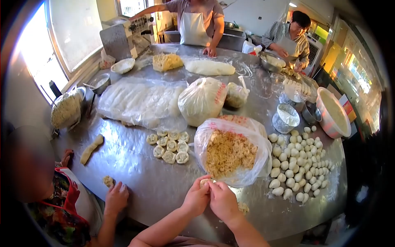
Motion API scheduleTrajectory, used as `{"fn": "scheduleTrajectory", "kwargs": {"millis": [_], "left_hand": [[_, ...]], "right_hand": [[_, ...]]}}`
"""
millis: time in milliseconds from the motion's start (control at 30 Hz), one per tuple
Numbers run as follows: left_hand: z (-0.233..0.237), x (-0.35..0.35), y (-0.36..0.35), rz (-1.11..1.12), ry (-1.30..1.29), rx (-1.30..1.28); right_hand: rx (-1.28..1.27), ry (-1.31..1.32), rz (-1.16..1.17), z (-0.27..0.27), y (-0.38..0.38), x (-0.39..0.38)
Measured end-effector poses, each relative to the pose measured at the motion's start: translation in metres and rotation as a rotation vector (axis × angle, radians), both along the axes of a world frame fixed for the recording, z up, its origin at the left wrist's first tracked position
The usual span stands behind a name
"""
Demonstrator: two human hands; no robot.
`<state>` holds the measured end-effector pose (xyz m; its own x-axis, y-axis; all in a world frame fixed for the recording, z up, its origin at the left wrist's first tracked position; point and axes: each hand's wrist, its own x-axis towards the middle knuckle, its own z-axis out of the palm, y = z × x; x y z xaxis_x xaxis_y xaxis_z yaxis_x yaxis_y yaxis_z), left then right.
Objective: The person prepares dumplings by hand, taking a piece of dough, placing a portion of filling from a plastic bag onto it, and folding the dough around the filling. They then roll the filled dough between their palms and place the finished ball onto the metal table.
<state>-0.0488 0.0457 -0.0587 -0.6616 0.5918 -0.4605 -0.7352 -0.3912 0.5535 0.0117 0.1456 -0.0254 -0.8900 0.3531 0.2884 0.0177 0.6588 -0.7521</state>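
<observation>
Near the table's front edge my left hand [196, 195] and my right hand [222, 200] meet, with fingers closed round a small piece of dough [204, 182]. Just beyond them lies an open plastic bag of crumbly brown filling [230, 153]. Several round, pleated dough pieces [170, 145] sit in rows to the left of the bag. A large heap of white dough balls [298, 164] covers the table to its right. Most of the held dough is hidden by my fingers.
A co-worker's hand [117, 197] rests near a dough lump [108, 181] at the left. A tied bag [202, 101], plastic-covered dough [142, 101], a pink tub [332, 113] and a metal bowl [271, 61] stand farther back. Two people [197, 24] [288, 39] work across the metal table [156, 189].
</observation>
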Motion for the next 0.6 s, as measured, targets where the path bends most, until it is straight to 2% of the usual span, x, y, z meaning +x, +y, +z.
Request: {"fn": "scheduleTrajectory", "kwargs": {"millis": [167, 367, 467, 567, 600], "left_hand": [[0.009, 0.007, -0.002, -0.004, -0.003, -0.033], [0.017, 0.011, -0.012, -0.097, -0.003, -0.005], [0.033, 0.013, -0.015, -0.112, -0.054, 0.054], [0.035, 0.013, -0.022, -0.216, -0.155, 0.138], [0.032, 0.015, -0.022, -0.247, -0.152, 0.144]], "right_hand": [[-0.089, -0.035, 0.019, -0.004, 0.011, 0.004], [-0.400, -0.170, 0.108, 0.014, 0.021, 0.013], [-0.398, -0.122, 0.117, 0.025, 0.025, 0.028], [0.068, 0.130, 0.210, 0.018, 0.033, 0.031], [0.056, 0.168, 0.301, 0.008, 0.033, 0.030]]}}
